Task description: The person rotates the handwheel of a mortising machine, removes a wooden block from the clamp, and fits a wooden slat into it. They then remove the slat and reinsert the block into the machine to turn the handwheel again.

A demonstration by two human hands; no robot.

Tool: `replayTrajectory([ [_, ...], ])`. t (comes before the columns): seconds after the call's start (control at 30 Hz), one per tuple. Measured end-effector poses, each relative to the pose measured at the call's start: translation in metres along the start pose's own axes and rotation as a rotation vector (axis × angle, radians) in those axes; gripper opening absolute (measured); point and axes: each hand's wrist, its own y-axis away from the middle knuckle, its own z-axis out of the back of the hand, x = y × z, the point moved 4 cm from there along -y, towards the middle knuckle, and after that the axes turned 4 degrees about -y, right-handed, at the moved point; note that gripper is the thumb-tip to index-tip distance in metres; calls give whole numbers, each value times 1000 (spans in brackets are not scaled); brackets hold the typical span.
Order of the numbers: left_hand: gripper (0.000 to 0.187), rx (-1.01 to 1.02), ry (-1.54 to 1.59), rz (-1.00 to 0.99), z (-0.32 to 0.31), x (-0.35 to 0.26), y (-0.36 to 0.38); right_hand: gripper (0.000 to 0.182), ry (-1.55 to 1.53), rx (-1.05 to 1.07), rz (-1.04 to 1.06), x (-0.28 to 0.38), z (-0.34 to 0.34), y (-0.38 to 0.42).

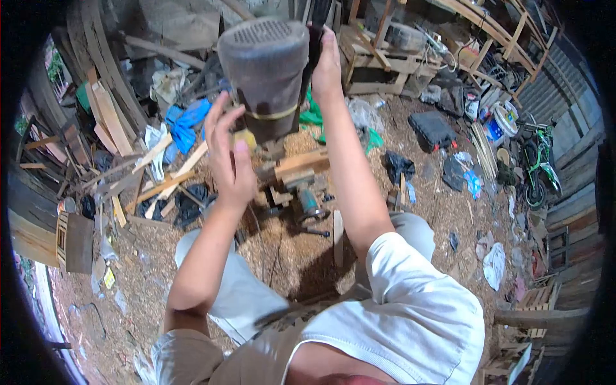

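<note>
A bulky dark power tool [266, 70] is held up in front of me, its round housing dotted with vent holes on top and a yellow band round its lower part. My right hand [327, 67] is closed round the black handle [316, 54] on the tool's right side. To the left of the housing my left hand [230, 157] is raised with fingers spread, the fingertips close beside it and nothing in the palm. Below the tool, a wooden piece [301, 163] sits at a green metal vise [309, 202] between my knees.
Wood shavings [276, 256] cover the ground. Loose wood strips [160, 183] and a blue plastic bag [186, 122] lie at left. A black case [431, 130], a white bucket [504, 122] and a green bicycle [538, 163] are at right. Wooden frames [385, 64] stand behind.
</note>
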Motion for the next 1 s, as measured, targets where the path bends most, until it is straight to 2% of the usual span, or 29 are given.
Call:
replayTrajectory([
  [0.03, 46, -8, 17, 5, 0, 2, 1, 56, -38, 72, -37, 2, 3, 11],
  [0.13, 45, -58, 44, -26, 2, 7, 1, 58, -138, 89, -37, 5, 5, 29],
  [0.17, 44, -54, 48, -24, 3, 6, 1, 61, -220, 98, -107, 8, 5, 38],
  [0.27, 44, -71, 80, -6, 6, 8, 4, 66, -98, 77, -181, -13, 22, 50],
  [0.3, 44, -58, 62, -13, 9, 8, 4, 69, -52, 83, -307, -27, 33, 54],
  [0.4, 50, -57, 39, -27, 14, 12, 6, 72, -2, 81, -402, -46, 44, 70],
  [0.7, 44, -19, -9, 30, 30, 12, 9, 79, 19, 97, -350, -55, 58, 115],
  [0.73, 44, -12, -12, 35, 31, 13, 9, 79, 31, 87, -357, -48, 57, 126],
  [0.77, 41, -7, 75, 81, 30, 16, 10, 78, 73, -19, -445, -41, 61, 146],
  [0.8, 38, -3, 161, 130, 30, 19, 11, 78, 71, -22, -454, -45, 69, 165],
  [0.87, 37, 34, 144, 189, 35, 13, 11, 73, 241, -93, -450, -70, 103, 215],
  [0.93, 40, 9, 288, 360, 36, 16, 13, 67, 326, -216, -537, -75, 120, 272],
  [1.0, 45, 0, 294, 393, 38, 19, 12, 57, 501, -167, -587, -79, 136, 320],
])
